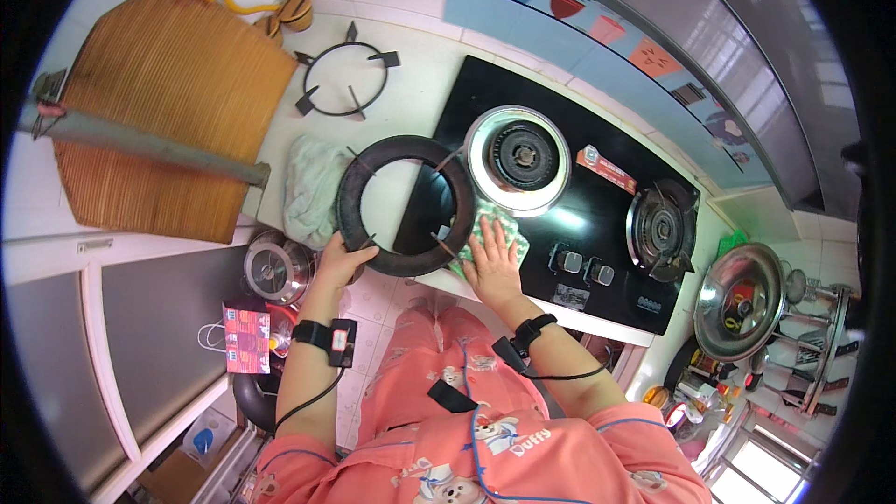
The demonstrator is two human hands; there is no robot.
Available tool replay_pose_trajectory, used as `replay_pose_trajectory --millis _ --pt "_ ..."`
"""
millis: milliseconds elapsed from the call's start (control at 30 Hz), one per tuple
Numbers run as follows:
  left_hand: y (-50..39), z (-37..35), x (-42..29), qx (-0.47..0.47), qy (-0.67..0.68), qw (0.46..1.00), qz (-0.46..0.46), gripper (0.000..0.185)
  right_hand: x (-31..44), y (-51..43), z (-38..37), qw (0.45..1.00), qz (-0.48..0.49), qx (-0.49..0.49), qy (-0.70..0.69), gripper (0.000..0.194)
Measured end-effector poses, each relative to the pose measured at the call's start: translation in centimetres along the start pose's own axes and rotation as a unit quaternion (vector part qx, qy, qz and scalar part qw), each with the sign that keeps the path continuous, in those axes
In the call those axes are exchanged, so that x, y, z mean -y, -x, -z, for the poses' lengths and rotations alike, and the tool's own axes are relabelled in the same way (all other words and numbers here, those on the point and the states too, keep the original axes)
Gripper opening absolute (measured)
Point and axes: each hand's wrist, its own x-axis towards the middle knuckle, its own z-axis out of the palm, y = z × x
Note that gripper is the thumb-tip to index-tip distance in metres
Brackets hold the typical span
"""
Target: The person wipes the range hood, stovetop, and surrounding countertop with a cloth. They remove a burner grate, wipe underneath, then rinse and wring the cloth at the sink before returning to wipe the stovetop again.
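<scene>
My left hand point(344, 260) grips the lower left rim of a dark ring-shaped wok stand point(350, 224), thumb on top. The ring is raised over the front left of the black glass gas hob point(490, 91), and thin metal prongs stick out from it. Just right of the ring, my right hand point(495, 262) lies with fingers spread on a green-and-white cloth point(516, 236), pressing it at the hob's front edge. Behind that hand is the left burner point(523, 154) in its shiny drip pan, with no pan support on it. The right burner point(661, 218) has its support in place.
A thin pan support point(386, 84) and a pale towel point(308, 189) lie on the counter to the left. Farther left is a brown slatted board point(175, 105) under a grey pipe point(154, 147). A metal basin point(714, 294) stands right of the hob, near hanging utensils point(812, 350).
</scene>
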Motion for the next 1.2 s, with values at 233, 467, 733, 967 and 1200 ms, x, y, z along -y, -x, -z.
replay_pose_trajectory --millis 233,467,733,967,1200 --pt "1.2 -1.1 -1.7 -0.065 -0.043 0.997 -0.016 0.035 -2.0 -0.2 2.0 0.999 -0.044 -0.015 0.001 0.054" --pt "2.5 -0.1 -3.9 -0.024 -0.030 0.999 0.012 0.051 -0.3 -6.4 1.6 0.997 -0.075 -0.037 0.003 0.057" --pt "7.5 3.7 -8.3 0.030 -0.025 0.999 -0.007 0.052 0.6 -6.6 2.6 0.996 -0.072 -0.037 0.025 0.052" --pt "11.0 7.6 -8.7 -0.080 0.074 0.994 0.001 0.053 3.5 0.7 2.1 0.993 0.048 0.106 0.002 0.060" --pt "13.8 8.2 -7.8 -0.164 0.069 0.983 -0.035 0.058 3.9 -14.7 2.2 0.990 0.124 -0.018 0.059 0.049"
